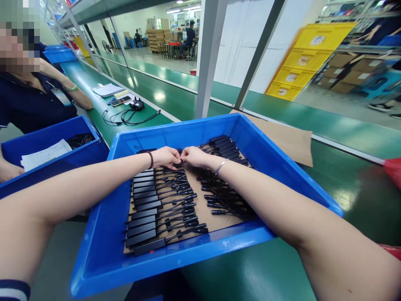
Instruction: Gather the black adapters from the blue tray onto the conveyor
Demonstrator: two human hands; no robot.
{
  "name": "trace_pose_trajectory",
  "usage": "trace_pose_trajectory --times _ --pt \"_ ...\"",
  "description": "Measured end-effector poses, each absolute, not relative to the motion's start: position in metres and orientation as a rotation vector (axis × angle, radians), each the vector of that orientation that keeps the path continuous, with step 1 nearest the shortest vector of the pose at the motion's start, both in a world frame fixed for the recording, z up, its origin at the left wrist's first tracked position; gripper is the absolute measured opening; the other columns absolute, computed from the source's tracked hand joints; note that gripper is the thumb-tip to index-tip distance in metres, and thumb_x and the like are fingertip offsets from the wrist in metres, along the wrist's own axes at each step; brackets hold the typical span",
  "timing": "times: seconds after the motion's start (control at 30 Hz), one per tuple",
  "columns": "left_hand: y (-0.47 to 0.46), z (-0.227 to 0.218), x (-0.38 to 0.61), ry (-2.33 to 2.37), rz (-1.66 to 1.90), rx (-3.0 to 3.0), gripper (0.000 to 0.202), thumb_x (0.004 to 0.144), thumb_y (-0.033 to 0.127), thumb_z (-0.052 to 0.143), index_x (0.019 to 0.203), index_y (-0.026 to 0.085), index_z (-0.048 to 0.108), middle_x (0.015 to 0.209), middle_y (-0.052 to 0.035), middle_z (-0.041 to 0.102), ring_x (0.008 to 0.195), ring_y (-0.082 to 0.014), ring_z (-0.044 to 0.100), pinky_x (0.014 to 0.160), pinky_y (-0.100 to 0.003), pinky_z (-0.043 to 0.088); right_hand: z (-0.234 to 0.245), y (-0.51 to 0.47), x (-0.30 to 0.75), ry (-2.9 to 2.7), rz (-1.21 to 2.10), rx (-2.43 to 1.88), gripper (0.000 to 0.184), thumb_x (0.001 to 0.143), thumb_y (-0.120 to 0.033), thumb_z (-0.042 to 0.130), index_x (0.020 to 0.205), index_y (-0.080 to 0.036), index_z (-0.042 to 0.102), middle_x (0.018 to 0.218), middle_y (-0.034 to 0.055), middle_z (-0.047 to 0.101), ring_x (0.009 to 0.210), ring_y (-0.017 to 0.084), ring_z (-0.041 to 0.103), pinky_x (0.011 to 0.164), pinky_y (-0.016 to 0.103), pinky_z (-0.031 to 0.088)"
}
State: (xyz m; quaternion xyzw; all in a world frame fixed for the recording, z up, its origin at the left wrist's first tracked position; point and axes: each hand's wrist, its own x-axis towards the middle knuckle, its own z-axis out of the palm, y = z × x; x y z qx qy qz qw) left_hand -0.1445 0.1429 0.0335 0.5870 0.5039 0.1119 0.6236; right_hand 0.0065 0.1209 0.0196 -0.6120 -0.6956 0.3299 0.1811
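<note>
My left hand (pixel 167 157) and my right hand (pixel 192 156) meet over the far part of a blue bin (pixel 156 261). Fingertips of both are pinched together on a thin black cable (pixel 179 165), mostly covered by the fingers. Under my left wrist runs a row of slim black box-shaped modules (pixel 142 221), their short cables and plugs pointing toward the middle. A second row of black modules (pixel 226 146) lies on the right, partly hidden by my right forearm. Brown cardboard (pixel 196 184) lines the bin beneath them.
At left, a co-worker (pixel 28 100) sits behind another blue bin (pixel 56 167) holding papers and black cables. A black adapter with its cord (pixel 136 104), a phone (pixel 120 100) and a clipboard (pixel 108 90) lie on the green bench. A metal post (pixel 209 58) rises behind my bin, beside flat cardboard (pixel 282 138).
</note>
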Motion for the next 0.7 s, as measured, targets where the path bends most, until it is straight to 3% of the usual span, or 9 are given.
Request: trace_pose_trajectory --times 0.17,0.37,0.53,0.7 --pt "0.141 0.034 -0.144 1.171 0.28 1.345 0.026 0.053 0.016 0.074 0.064 0.009 0.051 0.066 -0.0024 0.056 0.063 -0.0096 0.056 0.068 -0.029 0.053 0.025 0.119 0.008 -1.99 0.97 -1.753 0.008 0.067 -0.014 0.058 0.073 -0.013 0.063 0.066 0.0013 0.063 0.054 0.007 0.048 0.048 0.015 0.033" --pt "0.143 0.036 -0.146 1.138 0.347 1.319 0.026 0.06 0.017 0.07 0.078 0.013 0.051 0.068 -0.0001 0.057 0.065 -0.0094 0.057 0.072 -0.034 0.053 0.035 0.121 0.019 -1.975 0.876 -1.822 0.009 0.067 -0.013 0.057 0.073 -0.012 0.063 0.068 0.0027 0.062 0.053 0.007 0.047 0.05 0.017 0.032" --pt "0.146 0.033 -0.145 1.125 0.304 1.296 0.022 0.064 0.021 0.068 0.073 0.011 0.051 0.076 -0.0042 0.06 0.067 -0.0107 0.059 0.073 -0.032 0.053 0.038 0.123 0.025 -1.997 0.82 -1.861 0.007 0.068 -0.012 0.055 0.071 -0.014 0.062 0.07 0.0019 0.062 0.056 0.008 0.048 0.051 0.017 0.032" --pt "0.139 0.032 -0.144 1.148 0.332 1.312 0.019 0.06 0.011 0.068 0.067 0.009 0.05 0.063 0.0002 0.054 0.06 -0.0076 0.056 0.072 -0.031 0.052 0.042 0.118 0.018 -2.171 0.728 -1.836 0.007 0.07 -0.013 0.054 0.064 -0.014 0.058 0.065 0.0035 0.06 0.054 0.01 0.047 0.051 0.02 0.029"
